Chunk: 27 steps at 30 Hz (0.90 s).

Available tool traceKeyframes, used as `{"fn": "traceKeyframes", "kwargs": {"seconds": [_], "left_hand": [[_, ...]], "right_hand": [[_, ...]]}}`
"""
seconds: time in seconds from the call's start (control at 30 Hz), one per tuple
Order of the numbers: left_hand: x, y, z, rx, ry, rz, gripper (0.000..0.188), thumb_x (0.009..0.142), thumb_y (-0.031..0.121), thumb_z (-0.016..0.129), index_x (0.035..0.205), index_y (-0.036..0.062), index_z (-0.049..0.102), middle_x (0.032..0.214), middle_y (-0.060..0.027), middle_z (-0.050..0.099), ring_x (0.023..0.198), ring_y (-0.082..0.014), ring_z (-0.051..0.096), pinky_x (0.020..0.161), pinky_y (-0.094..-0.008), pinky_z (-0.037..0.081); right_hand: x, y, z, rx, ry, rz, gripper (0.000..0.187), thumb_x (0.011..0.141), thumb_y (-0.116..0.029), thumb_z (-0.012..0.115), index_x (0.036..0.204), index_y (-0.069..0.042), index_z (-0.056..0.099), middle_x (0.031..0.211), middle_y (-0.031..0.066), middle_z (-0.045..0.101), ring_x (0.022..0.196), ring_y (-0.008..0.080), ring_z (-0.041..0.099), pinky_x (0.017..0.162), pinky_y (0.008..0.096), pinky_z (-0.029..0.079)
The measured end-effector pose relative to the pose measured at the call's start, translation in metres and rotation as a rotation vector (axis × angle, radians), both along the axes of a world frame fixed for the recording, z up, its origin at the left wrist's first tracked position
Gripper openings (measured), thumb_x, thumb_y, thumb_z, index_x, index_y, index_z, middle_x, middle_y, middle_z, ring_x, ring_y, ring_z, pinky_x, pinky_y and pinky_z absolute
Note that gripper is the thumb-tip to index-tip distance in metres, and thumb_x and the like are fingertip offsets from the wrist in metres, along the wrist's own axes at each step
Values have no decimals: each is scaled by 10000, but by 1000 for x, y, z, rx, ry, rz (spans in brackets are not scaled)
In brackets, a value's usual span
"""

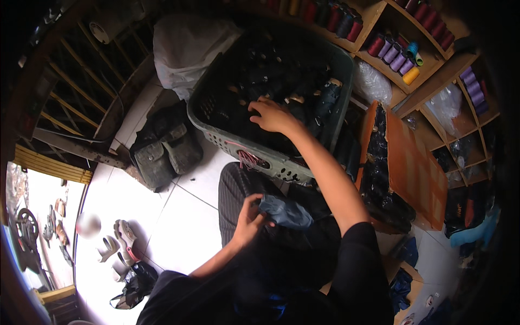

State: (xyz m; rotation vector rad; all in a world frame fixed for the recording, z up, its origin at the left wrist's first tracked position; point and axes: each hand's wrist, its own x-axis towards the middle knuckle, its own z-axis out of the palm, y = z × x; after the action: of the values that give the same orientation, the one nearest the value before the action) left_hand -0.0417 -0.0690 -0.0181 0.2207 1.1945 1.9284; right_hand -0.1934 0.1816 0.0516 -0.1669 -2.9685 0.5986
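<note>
My left hand (pixel 248 225) is closed around one end of a dark blue bundle wrapped in clear plastic (pixel 287 211), held low over my lap. My right hand (pixel 271 115) reaches into a large grey-green plastic basket (pixel 225 140); its fingers are curved and apart, with nothing seen in them. Many dark, shiny plastic-wrapped pieces (pixel 265 70) fill the basket, some showing small tan ends. Shadow hides where the right fingertips are against the pile. Reddish strands (pixel 250 158) hang at a hole in the basket's near side.
An orange-brown carton (pixel 409 162) of dark wrapped pieces stands right of the basket. Wooden shelves (pixel 374 24) hold coloured thread cones (pixel 391 50). A white plastic bag (pixel 187 49) and a dark canvas bag (pixel 165 149) lie on the left. Shoes (pixel 124 238) rest on the tiled floor (pixel 168 227).
</note>
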Motion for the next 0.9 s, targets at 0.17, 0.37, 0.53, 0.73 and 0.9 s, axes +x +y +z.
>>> {"fn": "traceKeyframes", "kwargs": {"seconds": [0.17,0.37,0.53,0.73,0.9], "left_hand": [[-13,-24,3,-127,83,-6,335,935,-53,424,1264,1,462,1037,-95,568,789,-182,643,699,-266,531],[-31,-57,-15,-148,26,127,251,962,106,463,1109,-62,578,954,-102,643,841,-171,619,746,-276,477],[-54,-68,0,-169,54,459,420,968,319,492,970,-62,671,880,-84,666,783,-130,568,784,-271,422],[-81,-61,68,-177,706,596,175,842,6,638,1000,-65,610,959,-65,594,764,-99,541,728,-243,418],[-84,-32,120,-287,1276,627,243,731,-82,681,962,-52,613,915,-121,587,687,-152,581,632,-243,463]], "right_hand": [[-52,23,-23,278,-135,-320,504,880,-402,584,1334,-214,473,1456,169,304,1302,422,345,926,616,410],[-64,56,-52,32,143,-721,687,763,-359,727,1313,-86,421,1368,239,333,1206,432,441,927,586,425],[-53,102,-64,-509,359,-941,693,624,-109,774,1227,-36,441,1251,213,431,1070,347,536,789,437,527],[-7,93,9,-1481,35,-753,429,644,-121,709,1044,-38,575,1009,105,583,871,269,602,734,398,545],[77,34,61,-1912,284,-72,528,790,-354,628,1124,42,527,879,210,611,749,311,632,741,388,547]]}}
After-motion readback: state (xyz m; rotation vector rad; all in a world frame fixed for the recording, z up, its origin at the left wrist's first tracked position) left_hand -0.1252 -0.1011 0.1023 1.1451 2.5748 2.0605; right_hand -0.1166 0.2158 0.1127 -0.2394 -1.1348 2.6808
